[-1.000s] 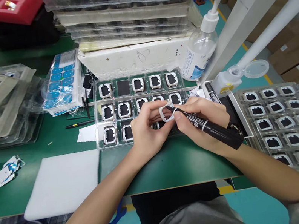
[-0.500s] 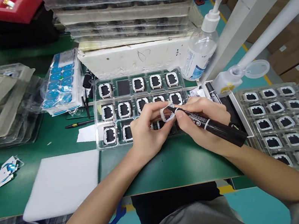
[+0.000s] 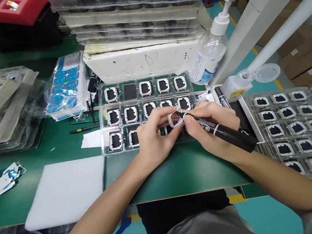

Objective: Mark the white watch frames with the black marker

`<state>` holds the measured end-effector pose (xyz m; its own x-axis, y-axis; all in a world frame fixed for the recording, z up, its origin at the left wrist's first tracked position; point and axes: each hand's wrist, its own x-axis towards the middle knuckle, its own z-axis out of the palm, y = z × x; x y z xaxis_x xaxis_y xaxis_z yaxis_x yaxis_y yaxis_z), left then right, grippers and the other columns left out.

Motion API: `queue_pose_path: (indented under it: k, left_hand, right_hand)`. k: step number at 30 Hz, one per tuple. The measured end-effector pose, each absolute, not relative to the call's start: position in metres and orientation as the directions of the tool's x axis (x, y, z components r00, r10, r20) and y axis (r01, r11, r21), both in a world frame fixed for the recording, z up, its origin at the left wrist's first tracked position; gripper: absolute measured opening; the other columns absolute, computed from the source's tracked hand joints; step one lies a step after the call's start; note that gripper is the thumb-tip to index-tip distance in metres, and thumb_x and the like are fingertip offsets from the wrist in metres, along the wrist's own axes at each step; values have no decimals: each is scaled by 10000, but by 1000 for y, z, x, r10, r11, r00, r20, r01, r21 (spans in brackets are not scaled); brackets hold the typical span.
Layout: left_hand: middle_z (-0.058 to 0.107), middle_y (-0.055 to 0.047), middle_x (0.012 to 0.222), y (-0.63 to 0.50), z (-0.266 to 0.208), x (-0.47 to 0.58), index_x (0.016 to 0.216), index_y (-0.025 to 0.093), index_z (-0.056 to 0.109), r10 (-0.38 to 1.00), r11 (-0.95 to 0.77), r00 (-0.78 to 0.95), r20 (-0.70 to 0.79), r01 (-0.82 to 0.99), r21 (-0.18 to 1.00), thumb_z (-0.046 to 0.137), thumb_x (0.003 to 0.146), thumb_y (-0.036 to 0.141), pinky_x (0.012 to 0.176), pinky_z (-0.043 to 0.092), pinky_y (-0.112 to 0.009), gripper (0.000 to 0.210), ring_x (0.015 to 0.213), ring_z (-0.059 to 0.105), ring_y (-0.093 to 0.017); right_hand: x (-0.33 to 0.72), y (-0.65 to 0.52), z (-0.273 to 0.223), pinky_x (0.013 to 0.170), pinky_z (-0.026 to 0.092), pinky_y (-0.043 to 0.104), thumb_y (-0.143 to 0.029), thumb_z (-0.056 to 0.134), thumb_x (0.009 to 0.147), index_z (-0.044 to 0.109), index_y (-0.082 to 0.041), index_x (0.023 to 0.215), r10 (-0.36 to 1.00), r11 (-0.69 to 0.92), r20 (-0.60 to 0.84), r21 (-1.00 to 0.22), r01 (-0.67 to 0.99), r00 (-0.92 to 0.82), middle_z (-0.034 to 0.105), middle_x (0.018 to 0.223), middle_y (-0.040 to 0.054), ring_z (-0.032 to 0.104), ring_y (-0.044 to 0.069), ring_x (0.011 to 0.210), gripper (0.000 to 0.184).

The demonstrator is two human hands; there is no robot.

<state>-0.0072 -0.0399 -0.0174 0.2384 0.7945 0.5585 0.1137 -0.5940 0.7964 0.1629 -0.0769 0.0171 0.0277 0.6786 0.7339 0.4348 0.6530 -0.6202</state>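
Observation:
Between the thumb and fingers of my left hand (image 3: 155,139) is a small white square frame (image 3: 171,120), tilted up. My right hand (image 3: 213,125) grips a black marker pen (image 3: 224,132), its tip touching or very close to the frame's upper edge. Both hands hover over the front of a clear plastic tray (image 3: 103,122). White frames like the held one sit in its compartments, such as a white frame (image 3: 113,117) at the left. One back compartment shows only a dark pad (image 3: 130,91). My hands hide part of the front row.
A pump bottle (image 3: 208,54) stands behind the tray at right. Another tray of frames (image 3: 298,129) lies far right. Stacked trays (image 3: 138,12) rise at the back. A white foam sheet (image 3: 67,192) and a thin black pen (image 3: 84,129) lie left.
Both hands keep nearly the same pose, with the marker tip still at the frame. The view has shifted very slightly.

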Motion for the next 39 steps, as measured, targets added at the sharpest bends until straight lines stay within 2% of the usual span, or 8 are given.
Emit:
queue_pose_path:
  k: [6,17,21,27,30,34,39]
  left_hand:
    - [832,-22,1016,-40,-19,-7,1215,234,703,810,-572,244,533,127,811,851,912,241,832,695,-246,337,908,841,-176]
    - [834,-41,1094,-39,-18,-6,1215,230,688,811,-562,259,524,96,822,830,924,223,862,701,-248,324,984,847,-193]
    - [836,-32,1062,-38,-18,-6,1234,227,684,794,-579,267,546,57,813,817,931,203,862,698,-227,331,974,847,-178]
    - [839,-40,1065,-39,-16,-7,1212,228,699,799,-580,266,540,103,808,824,930,239,852,711,-257,308,964,847,-192]
    - [842,-42,1045,-39,-15,-8,1180,232,695,834,-517,266,483,73,853,870,889,257,854,709,-275,341,969,848,-208]
    - [846,-36,955,-37,-11,-6,1131,228,666,904,-330,266,336,-67,942,975,758,312,801,711,-296,492,882,845,-213]
    - [838,-21,902,-34,-6,-5,1101,225,646,925,-179,300,231,-192,965,1010,680,270,734,684,-262,558,793,823,-181]
  right_hand:
    - [163,-78,18,596,549,319,-139,728,947,614,-259,897,695,632,718,-624,459,19,702,778,-24,677,155,672,173]
    - [165,-77,15,634,583,334,-130,762,927,659,-271,946,681,637,732,-613,468,33,738,819,-13,712,178,714,176]
    - [166,-76,12,642,587,345,-130,778,915,681,-285,977,667,647,743,-609,458,46,749,846,-10,725,189,731,193]
    - [164,-76,15,598,554,334,-142,762,923,657,-273,934,676,628,736,-607,487,45,713,786,-23,674,172,660,168]
    - [163,-78,17,612,578,334,-144,758,924,650,-267,917,686,628,727,-620,470,43,734,802,-18,697,175,674,164]
    - [162,-81,20,631,603,332,-138,756,923,657,-265,924,687,629,723,-641,440,70,771,864,-8,719,171,699,161]
    - [163,-86,26,684,630,354,-119,756,921,681,-280,966,691,617,720,-632,469,62,783,898,-1,762,196,795,183]
